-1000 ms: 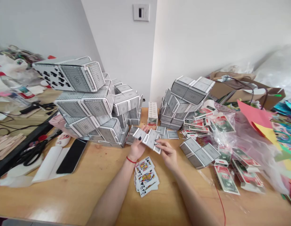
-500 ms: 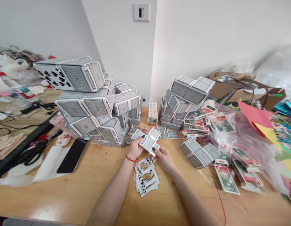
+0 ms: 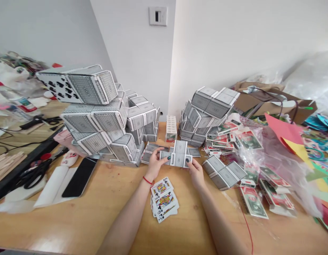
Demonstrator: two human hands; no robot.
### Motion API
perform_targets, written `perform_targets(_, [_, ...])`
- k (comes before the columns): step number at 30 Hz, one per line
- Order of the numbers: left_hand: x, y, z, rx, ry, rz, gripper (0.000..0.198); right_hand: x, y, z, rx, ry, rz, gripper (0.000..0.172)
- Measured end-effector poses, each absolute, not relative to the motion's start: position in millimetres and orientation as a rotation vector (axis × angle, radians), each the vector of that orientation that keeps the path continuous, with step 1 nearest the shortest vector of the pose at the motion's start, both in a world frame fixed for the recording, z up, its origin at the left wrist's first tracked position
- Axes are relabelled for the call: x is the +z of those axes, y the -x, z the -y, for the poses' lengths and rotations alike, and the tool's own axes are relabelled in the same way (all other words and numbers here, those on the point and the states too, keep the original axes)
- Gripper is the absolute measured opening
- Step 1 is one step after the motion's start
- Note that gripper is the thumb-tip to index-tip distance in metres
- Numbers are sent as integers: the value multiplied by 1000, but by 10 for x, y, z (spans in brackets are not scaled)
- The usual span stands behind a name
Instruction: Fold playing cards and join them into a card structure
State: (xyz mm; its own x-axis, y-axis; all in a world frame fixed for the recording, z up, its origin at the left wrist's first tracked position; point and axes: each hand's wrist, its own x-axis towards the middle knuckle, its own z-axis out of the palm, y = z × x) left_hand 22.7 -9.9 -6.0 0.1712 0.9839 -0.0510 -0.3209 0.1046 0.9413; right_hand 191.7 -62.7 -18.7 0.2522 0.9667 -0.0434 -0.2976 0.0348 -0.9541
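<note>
Several playing cards (image 3: 180, 154), grey patterned backs facing me, are joined in a cross-like shape between my two hands. My left hand (image 3: 156, 162) pinches the left end, thumb on top. At the right end, the thumb of my right hand (image 3: 195, 170) presses on a card, its other fingers partly hidden below. On the table between my forearms lies a loose stack of face-up cards (image 3: 165, 200), a king and a queen of clubs showing. Beyond my hands, a flat piece of joined cards (image 3: 150, 150) and another card (image 3: 195, 152) rest on the table.
Box-like stacks of folded cards stand at left (image 3: 100, 118) and right (image 3: 206, 117), with a smaller card block (image 3: 224, 173) nearer. Card boxes (image 3: 253, 202) and plastic wrap (image 3: 288, 163) crowd the right. A phone (image 3: 79, 177) and scissors (image 3: 38, 171) lie left.
The joined cards have turned from a slant to nearly level and tipped more upright. My right hand has moved right and slightly up, away from the face-up stack.
</note>
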Motion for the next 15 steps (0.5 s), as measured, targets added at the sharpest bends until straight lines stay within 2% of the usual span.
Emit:
perform_targets(6, [-54, -258, 112, 1045, -1220, -1019, 40, -216, -1857, 607, 1235, 1105, 814, 36])
perform_targets(11, [-44, -262, 119, 975, -1124, -1068, 36, -254, -1862, 592, 1191, 1133, 804, 29])
perform_targets(15, [-54, -247, 120, 910, -1017, -949, 35, -204, -1887, 585, 1295, 1067, 746, 26])
